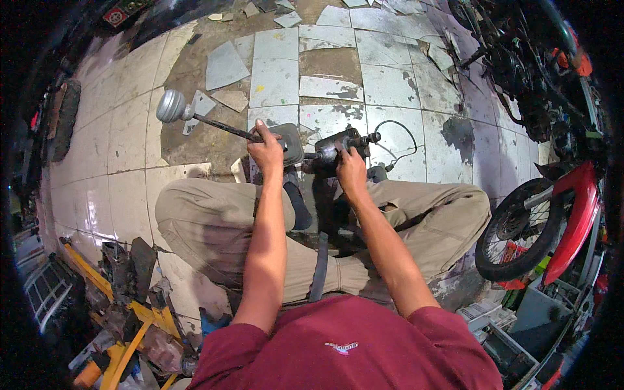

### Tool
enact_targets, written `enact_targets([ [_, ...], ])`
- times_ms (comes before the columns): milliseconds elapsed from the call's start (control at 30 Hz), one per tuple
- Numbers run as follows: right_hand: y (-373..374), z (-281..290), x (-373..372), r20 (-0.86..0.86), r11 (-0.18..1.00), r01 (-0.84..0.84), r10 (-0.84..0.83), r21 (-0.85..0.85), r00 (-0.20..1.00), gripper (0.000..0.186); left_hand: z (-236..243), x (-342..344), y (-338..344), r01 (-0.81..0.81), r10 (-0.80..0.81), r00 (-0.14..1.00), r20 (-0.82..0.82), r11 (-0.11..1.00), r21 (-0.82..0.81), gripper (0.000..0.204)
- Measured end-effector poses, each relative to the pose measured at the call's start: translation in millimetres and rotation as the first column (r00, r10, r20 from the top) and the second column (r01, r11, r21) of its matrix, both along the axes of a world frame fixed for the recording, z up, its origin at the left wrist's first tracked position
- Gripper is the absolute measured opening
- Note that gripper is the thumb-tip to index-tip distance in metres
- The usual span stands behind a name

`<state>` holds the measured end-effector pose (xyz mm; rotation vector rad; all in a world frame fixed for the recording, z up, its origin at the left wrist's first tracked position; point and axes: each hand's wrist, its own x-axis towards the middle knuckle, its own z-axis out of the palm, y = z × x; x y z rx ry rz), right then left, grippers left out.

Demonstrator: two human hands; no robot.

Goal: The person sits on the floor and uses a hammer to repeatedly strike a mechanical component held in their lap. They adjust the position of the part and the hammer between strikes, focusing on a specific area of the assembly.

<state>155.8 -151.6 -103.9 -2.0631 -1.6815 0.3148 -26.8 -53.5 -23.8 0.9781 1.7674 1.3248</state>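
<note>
A dark rod with a rounded, ribbed silver head (pixel 172 106) slants from the upper left down to my left hand (pixel 266 156). That hand is closed around the rod's lower end, its thumb pointing away from me. Just right of these fingers is a grey, round-cornered box-like piece (pixel 292 144); whether I touch it, I cannot tell. My right hand (pixel 351 172) is closed on the near side of a dark, greasy cylindrical machine part (pixel 335 146). A thin black cable (pixel 413 133) loops out to the right of this part.
Broken tiles (pixel 226 66) lie on the tiled floor ahead. A motorcycle wheel (pixel 520 231) with a red fender (pixel 573 221) stands at right, near grey crates (pixel 504 331). Yellow bars (pixel 156 318) and metal parts are piled at lower left. My legs (pixel 422 221) are folded around the work.
</note>
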Motion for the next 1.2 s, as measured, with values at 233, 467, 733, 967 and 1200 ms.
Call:
enact_targets([
  [233, -5, 12, -3, -0.003, 0.998, -0.040, 0.040, 0.046, 0.999, 0.022, -6, -4, 0, -0.004, 0.004, 1.000, -0.009, 1.000, 0.024, 0.047],
  [467, 18, 1, 0, 0.032, 0.998, -0.005, 0.004, 0.061, 0.999, 0.031, -9, 1, 2, 0.014, -0.014, 1.000, 0.013, 1.000, 0.004, 0.049],
  [733, 24, 6, 3, -0.030, 0.997, -0.011, 0.008, -0.075, 1.000, 0.033, -8, 2, 3, 0.010, -0.010, 1.000, 0.022, 1.000, 0.004, 0.047],
  [967, 10, -2, 4, -0.005, 1.000, -0.007, 0.007, 0.013, 1.000, 0.047, -9, 2, 5, -0.027, 0.028, 0.999, -0.021, 0.999, 0.033, 0.055],
  [1200, -15, 7, -2, -0.057, 0.998, -0.010, 0.014, 0.059, 0.998, 0.033, -7, -1, 5, -0.025, 0.025, 0.999, -0.036, 1.000, -0.006, 0.056],
])
